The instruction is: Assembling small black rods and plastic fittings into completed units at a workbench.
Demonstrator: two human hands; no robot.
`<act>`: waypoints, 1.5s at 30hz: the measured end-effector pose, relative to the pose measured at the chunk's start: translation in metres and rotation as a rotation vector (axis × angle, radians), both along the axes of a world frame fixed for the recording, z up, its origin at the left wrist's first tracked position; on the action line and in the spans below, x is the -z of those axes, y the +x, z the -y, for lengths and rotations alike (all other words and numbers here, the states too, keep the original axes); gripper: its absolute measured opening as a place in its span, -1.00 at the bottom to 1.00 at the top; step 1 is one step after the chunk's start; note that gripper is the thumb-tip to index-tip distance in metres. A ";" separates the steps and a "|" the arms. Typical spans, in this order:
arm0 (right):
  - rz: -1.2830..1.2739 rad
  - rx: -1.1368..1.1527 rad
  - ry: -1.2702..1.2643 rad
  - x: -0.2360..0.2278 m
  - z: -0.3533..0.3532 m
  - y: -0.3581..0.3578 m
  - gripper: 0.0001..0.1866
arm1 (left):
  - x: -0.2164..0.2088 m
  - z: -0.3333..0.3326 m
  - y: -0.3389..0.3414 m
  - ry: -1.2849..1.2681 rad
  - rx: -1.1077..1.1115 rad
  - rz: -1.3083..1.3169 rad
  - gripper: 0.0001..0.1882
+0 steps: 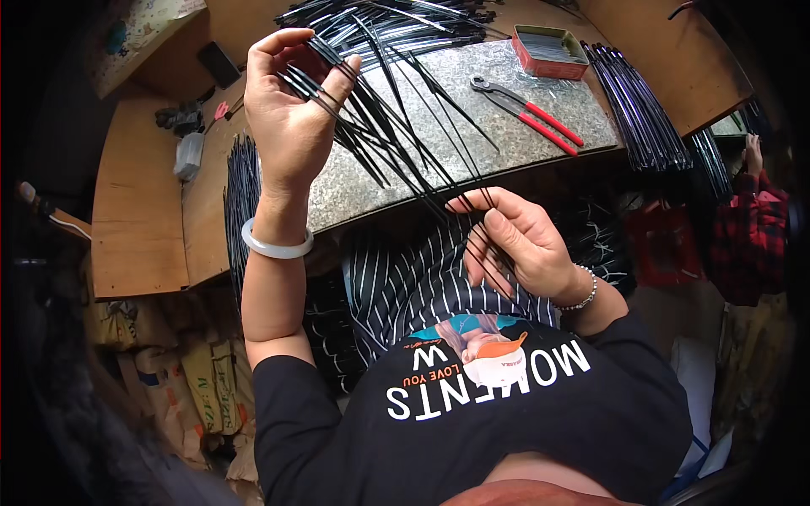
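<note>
Black shirt [371,455] cloth sits closest in my head view, with a striped apron [396,287] just beyond it. Past that I find the strips [388,126]: long, thin and black, stretched between both hands above the near part of the speckled worktop [591,110].

What counts most, as I judge it, is their slant. The main long axis runs from upper left down to lower right, so the left hand [295,110] has the upper end and the right hand [527,244] the lower. The left fingers are closed round a cluster, thumb against it, with several ends showing beside them. The right thumb and forefinger are pinched narrow on a few thin strands, whose tails slope on below, while the other fingers curl loosely.

Not every strip follows that line. Some splay out over the worktop; one loose tip lies above the right hand, apart from its fingers but nearer to them than to the left ones. I can't tell whether the splayed ones touch the worktop.

Farther off, I see red-handled pliers [553,124] right of the fan, a red tin [548,66] behind them, and a heap [380,29] of similar strips at the back.
</note>
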State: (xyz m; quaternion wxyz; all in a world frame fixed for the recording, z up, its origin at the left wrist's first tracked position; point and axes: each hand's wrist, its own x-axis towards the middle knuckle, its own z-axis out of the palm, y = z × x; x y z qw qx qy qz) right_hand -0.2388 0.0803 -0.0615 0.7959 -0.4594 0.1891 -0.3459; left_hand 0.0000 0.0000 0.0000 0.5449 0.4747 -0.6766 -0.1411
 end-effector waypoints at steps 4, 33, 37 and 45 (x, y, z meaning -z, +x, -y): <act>-0.004 -0.020 -0.062 0.002 0.002 0.000 -0.60 | 0.004 0.001 0.000 -0.093 0.099 -0.049 -0.51; 0.014 0.009 0.058 -0.019 0.006 0.007 -0.57 | 0.005 0.008 -0.024 -0.092 0.255 -0.177 -0.19; 0.092 -0.079 0.047 -0.024 0.016 0.001 -0.58 | 0.005 0.006 -0.025 -0.166 0.187 -0.083 -0.35; 0.011 0.017 -0.095 -0.030 0.023 0.004 -0.61 | 0.003 -0.005 -0.013 -0.154 -0.018 0.007 -0.54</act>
